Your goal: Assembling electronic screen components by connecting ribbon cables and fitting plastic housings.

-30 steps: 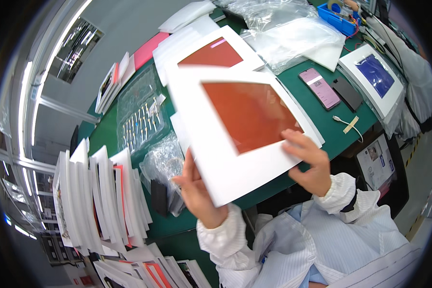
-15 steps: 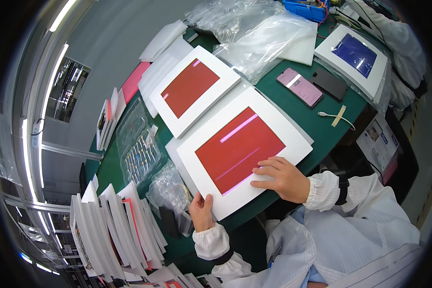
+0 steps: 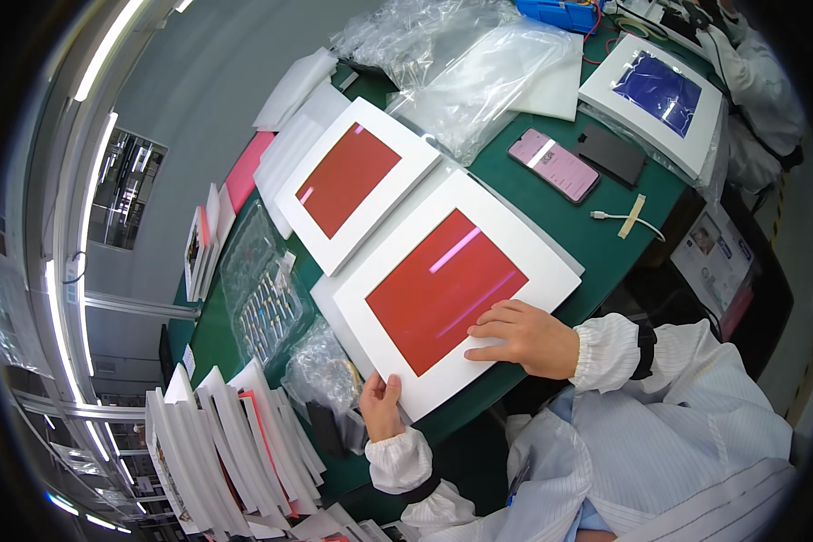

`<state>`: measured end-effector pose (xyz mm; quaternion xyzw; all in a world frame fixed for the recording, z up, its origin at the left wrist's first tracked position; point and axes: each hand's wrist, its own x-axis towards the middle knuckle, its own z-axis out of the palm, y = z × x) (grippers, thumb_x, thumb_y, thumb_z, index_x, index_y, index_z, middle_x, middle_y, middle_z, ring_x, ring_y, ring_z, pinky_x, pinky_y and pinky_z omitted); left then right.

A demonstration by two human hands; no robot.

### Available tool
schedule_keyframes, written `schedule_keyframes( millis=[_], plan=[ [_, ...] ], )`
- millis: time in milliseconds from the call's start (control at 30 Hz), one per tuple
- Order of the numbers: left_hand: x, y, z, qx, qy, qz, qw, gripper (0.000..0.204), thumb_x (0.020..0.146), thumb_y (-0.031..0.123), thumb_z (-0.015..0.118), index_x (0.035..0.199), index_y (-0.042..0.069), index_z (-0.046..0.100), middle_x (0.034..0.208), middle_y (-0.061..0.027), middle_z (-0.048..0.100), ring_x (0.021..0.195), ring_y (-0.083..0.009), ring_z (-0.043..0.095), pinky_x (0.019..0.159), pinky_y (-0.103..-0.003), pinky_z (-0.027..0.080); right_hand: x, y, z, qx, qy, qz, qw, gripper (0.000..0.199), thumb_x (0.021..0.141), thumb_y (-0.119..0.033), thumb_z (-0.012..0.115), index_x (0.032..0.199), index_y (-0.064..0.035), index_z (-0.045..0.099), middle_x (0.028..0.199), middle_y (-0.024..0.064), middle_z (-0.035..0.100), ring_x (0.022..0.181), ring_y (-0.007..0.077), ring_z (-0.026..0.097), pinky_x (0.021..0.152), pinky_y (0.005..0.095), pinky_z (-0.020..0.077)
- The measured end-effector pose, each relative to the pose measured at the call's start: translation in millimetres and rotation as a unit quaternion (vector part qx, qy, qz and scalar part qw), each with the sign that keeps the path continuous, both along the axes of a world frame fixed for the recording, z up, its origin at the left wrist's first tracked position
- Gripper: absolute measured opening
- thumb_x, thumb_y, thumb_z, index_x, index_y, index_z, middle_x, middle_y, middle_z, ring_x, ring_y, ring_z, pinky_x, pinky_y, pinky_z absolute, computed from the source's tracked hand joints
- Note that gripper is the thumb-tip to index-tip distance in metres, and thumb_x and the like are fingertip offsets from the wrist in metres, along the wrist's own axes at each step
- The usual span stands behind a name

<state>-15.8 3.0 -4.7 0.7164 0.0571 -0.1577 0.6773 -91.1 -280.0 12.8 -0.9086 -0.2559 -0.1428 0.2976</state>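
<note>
A white frame with a red screen-like panel (image 3: 425, 307) lies in front of me at the near edge of the green table, on top of a white sheet. My left hand (image 3: 382, 408) grips its near left corner, thumb on the upper face and the other fingers partly hidden. My right hand (image 3: 528, 341) rests over the near right border, fingers stretched out and their tips close to the red panel. Beyond it sits a second white frame with a red panel (image 3: 348, 176), overlapped by white foam sheets.
Clear plastic bags (image 3: 443, 63), a phone (image 3: 554, 164), a dark flat box (image 3: 612, 154) and a taped cable (image 3: 630, 219) lie farther off. A blue-panelled frame (image 3: 659, 95) stands near another person's sleeve (image 3: 759, 86). Upright white frames (image 3: 235, 452) and bagged small parts (image 3: 266, 312) are at left.
The whole view has shifted slightly. Light streaks on the near red panel have moved, and the pink strip along its lower edge is gone. Both hands stay at the same frame.
</note>
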Motion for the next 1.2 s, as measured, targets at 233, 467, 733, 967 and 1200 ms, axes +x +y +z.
schedule_keyframes(
  millis=[233,467,733,967,1200],
  plan=[
    [0.4,2.2,-7.6,0.006,-0.05,0.007,0.999,0.04,0.083,0.016,0.067,0.115,-0.007,0.056,0.1,-0.0059,0.062,0.085,-0.0122,0.056,0.081,-0.025,0.042,1.8,-3.9,5.6,-0.018,-0.01,0.025,0.999,0.046,0.07,0.008,0.063,0.112,-0.0104,0.061,0.113,0.0135,0.06,0.109,0.0278,0.053,0.098,0.0374,0.0394],
    [1.1,-0.3,-7.5,0.021,-0.042,0.013,0.999,0.039,0.084,0.014,0.066,0.115,-0.008,0.056,0.1,-0.0072,0.062,0.085,-0.0121,0.056,0.081,-0.025,0.042,4.3,-9.7,4.0,-0.007,0.005,0.03,1.0,0.053,0.067,0.01,0.063,0.114,-0.0138,0.062,0.115,0.0132,0.059,0.109,0.0279,0.053,0.098,0.0387,0.0399],
    [2.0,-12.4,-7.6,0.066,-0.052,0.015,0.996,0.037,0.085,0.009,0.061,0.117,-0.009,0.054,0.1,-0.009,0.062,0.085,-0.0133,0.057,0.08,-0.024,0.044,7.9,-19.3,-5.6,0.021,0.018,0.047,0.998,0.051,0.069,0.01,0.062,0.115,-0.0121,0.06,0.114,0.0116,0.059,0.111,0.0271,0.052,0.101,0.038,0.0379],
    [-1.8,-8.3,-15.1,0.149,-0.098,0.027,0.984,0.038,0.081,0.017,0.066,0.111,-0.005,0.059,0.096,-0.008,0.05,0.082,-0.015,0.052,0.076,-0.029,0.044,8.5,-26.9,4.8,0.013,0.032,0.058,0.998,0.046,0.071,0.003,0.067,0.114,-0.0114,0.061,0.118,0.0114,0.058,0.116,0.026,0.05,0.106,0.0413,0.0334],
    [-4.8,-10.2,-10.9,0.225,-0.133,0.0,0.965,0.041,0.079,0.017,0.067,0.114,-0.003,0.058,0.103,-0.0105,0.048,0.086,-0.0173,0.051,0.074,-0.031,0.047,9.3,-67.6,-3.6,0.084,0.014,-0.223,0.971,0.054,0.078,-0.013,0.067,0.128,-0.007,0.049,0.13,0.019,0.047,0.123,0.0331,0.043,0.105,0.0409,0.0309]
  ],
)
